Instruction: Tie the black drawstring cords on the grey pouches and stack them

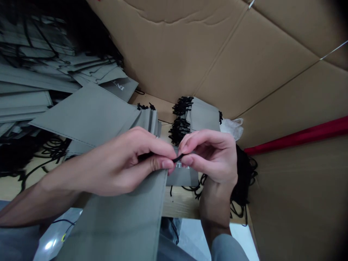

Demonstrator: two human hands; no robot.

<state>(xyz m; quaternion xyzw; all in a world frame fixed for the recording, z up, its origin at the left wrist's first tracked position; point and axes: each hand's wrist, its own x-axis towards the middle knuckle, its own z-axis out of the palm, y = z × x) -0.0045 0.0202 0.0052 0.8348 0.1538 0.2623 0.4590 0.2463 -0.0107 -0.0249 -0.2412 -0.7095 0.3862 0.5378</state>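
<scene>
A short stretch of black cord [178, 158] runs between my two hands, near the upper corner of a flat grey piece [122, 217] with a stitched-looking edge. My left hand [130, 159] is closed, thumb and forefinger pinching the cord beside that corner. From the other side, my right hand [210, 154] pinches the cord's other part between thumb and fingertips. The grey piece hangs below my left hand toward my lap. Behind my fingers lies another grey piece with white lettering [183, 175], partly hidden.
Grey pieces with black cords are heaped on the left [89, 112]. A neat stack with black knotted ends [203, 114] lies against the cardboard wall [176, 47]. A bundle of black cords [243, 177], a clear plastic bag [233, 127] and a red strip [299, 136] are at right.
</scene>
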